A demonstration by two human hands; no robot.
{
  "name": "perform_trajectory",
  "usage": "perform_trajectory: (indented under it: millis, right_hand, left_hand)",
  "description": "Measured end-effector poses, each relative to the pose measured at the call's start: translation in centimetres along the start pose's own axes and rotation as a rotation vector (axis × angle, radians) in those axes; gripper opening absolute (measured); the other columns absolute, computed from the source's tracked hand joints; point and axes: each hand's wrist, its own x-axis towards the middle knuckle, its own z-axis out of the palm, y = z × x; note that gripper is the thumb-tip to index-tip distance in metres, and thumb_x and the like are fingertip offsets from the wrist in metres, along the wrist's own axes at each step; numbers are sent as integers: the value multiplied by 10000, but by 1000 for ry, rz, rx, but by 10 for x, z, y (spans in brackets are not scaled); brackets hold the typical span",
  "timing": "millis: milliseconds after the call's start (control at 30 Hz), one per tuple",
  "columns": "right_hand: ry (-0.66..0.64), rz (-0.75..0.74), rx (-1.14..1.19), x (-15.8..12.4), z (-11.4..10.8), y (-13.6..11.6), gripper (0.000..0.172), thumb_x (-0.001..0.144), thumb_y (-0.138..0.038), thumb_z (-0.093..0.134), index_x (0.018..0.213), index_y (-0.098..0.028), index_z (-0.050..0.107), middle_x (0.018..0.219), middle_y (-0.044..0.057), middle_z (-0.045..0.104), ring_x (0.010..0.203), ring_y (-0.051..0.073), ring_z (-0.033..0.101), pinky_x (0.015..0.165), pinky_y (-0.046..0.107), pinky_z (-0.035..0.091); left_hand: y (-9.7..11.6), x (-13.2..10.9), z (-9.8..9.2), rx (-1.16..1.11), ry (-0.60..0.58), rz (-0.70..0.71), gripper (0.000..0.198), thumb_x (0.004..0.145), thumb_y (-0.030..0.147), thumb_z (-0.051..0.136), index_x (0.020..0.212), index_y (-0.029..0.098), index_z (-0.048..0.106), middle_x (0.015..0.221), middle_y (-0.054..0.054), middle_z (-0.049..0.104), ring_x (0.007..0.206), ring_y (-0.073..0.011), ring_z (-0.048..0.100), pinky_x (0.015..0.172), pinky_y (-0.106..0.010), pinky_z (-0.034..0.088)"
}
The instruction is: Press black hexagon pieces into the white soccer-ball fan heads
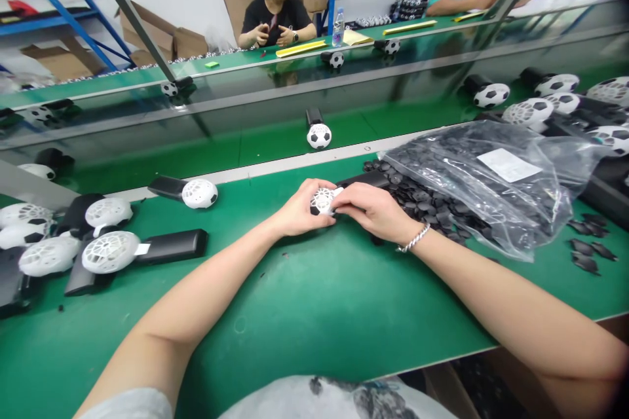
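Note:
In the middle of the green table, my left hand (296, 211) is wrapped round the white head of a handheld fan (322, 199), patterned like a football with black patches and an open grille. Its black handle points away to the right, partly behind my right hand (376, 211). The fingertips of that hand are pinched together against the head's right edge; whatever is between them is hidden. A pile of small black pieces (432, 206) lies just beyond my right wrist, partly under a clear plastic bag (472, 170) full of similar dark pieces.
Several more fans (112, 252) lie at the left, with others heaped at the far right. One fan (199, 193) rests near the table's back edge. A green conveyor belt (255, 137) behind carries another fan (319, 135). Two people sit across, beside a bottle (339, 29).

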Motion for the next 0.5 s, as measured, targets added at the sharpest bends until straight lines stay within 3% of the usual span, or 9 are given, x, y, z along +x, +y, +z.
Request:
perform_trajectory:
  millis: [200,333,500]
  right_hand:
    - [31,118,40,3,4,3,18,797,-216,561,795,-198,558,783,27,606,734,160,554,695,300,447]
    - [24,156,30,7,2,9,140,749,-274,632,823,-196,544,801,35,576,776,183,533,715,321,432]
    - [10,145,-2,8,3,14,166,746,-294,641,821,-197,528,795,28,561,774,182,511,712,318,414]
  left_hand:
    - [6,0,9,12,118,-42,440,648,281,682,1037,201,494,1040,-47,510,980,-218,509,882,-378,413]
    - [7,1,11,-5,141,-38,418,650,247,676,1024,201,497,1017,-45,506,980,-218,505,886,-380,412]
    - [5,0,14,14,168,15,401,649,227,666,1013,199,501,1013,-50,503,1002,-224,493,900,-381,403]
